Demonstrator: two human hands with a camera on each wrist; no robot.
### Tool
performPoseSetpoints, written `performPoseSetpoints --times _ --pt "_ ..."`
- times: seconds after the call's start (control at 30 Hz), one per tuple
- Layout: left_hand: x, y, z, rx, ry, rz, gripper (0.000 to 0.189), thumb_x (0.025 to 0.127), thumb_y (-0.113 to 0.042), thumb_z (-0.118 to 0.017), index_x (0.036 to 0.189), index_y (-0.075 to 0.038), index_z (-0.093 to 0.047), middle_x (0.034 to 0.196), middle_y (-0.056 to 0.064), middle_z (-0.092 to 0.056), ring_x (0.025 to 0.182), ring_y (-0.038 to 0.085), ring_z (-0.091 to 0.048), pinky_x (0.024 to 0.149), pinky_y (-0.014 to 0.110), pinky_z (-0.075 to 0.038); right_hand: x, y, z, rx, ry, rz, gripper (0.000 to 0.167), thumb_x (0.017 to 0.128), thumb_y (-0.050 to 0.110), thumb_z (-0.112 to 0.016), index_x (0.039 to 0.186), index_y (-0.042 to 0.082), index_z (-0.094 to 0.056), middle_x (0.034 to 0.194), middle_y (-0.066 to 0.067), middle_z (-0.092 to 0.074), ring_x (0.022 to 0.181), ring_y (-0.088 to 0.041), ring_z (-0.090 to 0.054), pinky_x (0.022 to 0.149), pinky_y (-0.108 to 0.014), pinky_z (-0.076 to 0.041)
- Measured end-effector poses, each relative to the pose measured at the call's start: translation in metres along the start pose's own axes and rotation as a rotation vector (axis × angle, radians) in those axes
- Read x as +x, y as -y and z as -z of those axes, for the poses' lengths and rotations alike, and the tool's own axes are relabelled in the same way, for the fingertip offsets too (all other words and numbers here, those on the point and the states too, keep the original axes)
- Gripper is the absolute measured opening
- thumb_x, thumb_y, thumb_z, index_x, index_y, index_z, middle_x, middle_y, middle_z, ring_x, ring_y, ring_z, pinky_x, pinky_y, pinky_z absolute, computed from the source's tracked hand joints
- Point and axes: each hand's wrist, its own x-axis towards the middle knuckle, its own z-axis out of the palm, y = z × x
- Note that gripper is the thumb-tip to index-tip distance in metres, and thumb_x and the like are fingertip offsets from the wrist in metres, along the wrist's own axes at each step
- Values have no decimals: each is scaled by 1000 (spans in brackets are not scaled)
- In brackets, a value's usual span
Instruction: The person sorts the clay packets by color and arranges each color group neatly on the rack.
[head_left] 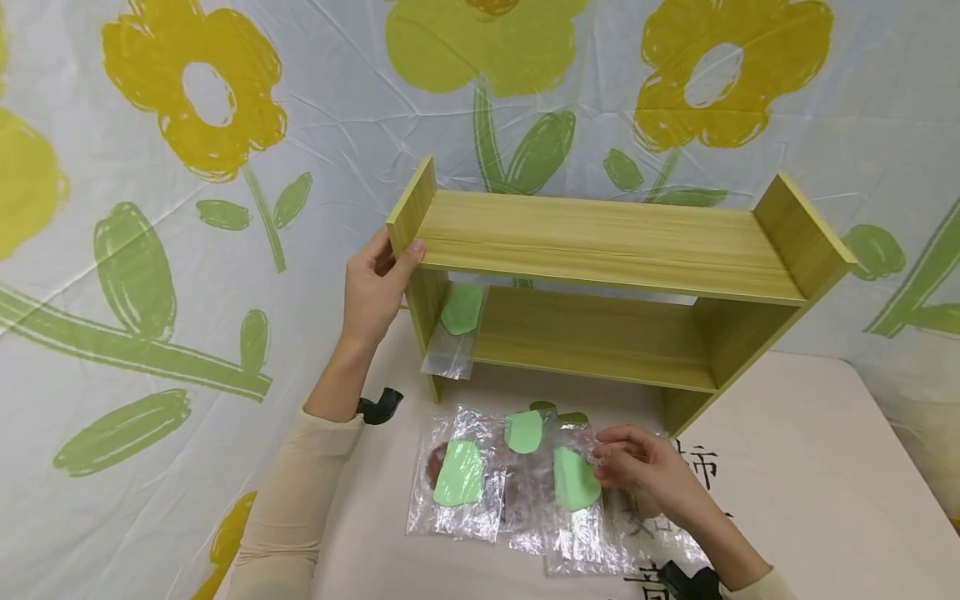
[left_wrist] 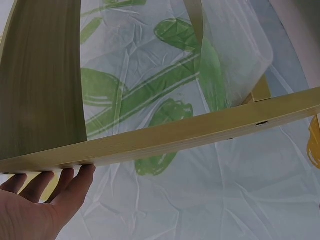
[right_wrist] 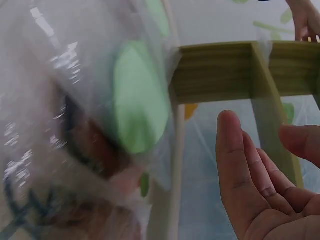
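A two-tier wooden shelf (head_left: 607, 242) stands on the table. My left hand (head_left: 375, 287) grips the upper part of its left side panel, with the thumb on the front edge and the fingers on the outer face. My right hand (head_left: 645, 471) is beside several overlapping clear plastic bags (head_left: 517, 500) in front of the shelf. In the right wrist view, the fingers (right_wrist: 231, 165) are relaxed, with a gap before the thumb. Whether they touch a bag is unclear. Another clear bag (head_left: 450, 354) with a green patch lies at the left of the lower board, overhanging its front edge.
Green patches (head_left: 459, 473) show on the bags, over dark reddish shapes that are hard to make out. Black characters (head_left: 703, 467) mark the pale table (head_left: 810, 450) at the right. Behind the shelf hangs a flower-patterned cloth (head_left: 337, 150).
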Motion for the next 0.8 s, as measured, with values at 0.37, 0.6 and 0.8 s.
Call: performPoseSetpoints --times 0.37,0.6,0.8 --pt "2 6 2 -14 -1 -5 42 97 -23 -69 137 -12 -63 125 10 -66 110 26 -64 90 42 -54 -11 -29 8 -40 -60 -118 46 102 15 -61 131 -17 -47 115 -32 -63 91 -41 -69 78 -48 -57" --pt "1 5 1 -17 3 -8 42 97 -24 -70 136 -14 -64 123 9 -67 109 26 -64 89 39 -54 -14 -40 9 3 10 -160 49 102 13 -60 133 -20 -41 106 -28 -66 82 -42 -70 71 -49 -58" --pt "1 5 2 -17 2 -9 43 97 -25 -70 137 -15 -63 124 9 -66 111 26 -64 89 40 -54 -15 -46 7 -27 86 -162 50 102 11 -59 134 -20 -38 101 -27 -67 77 -45 -70 66 -50 -58"
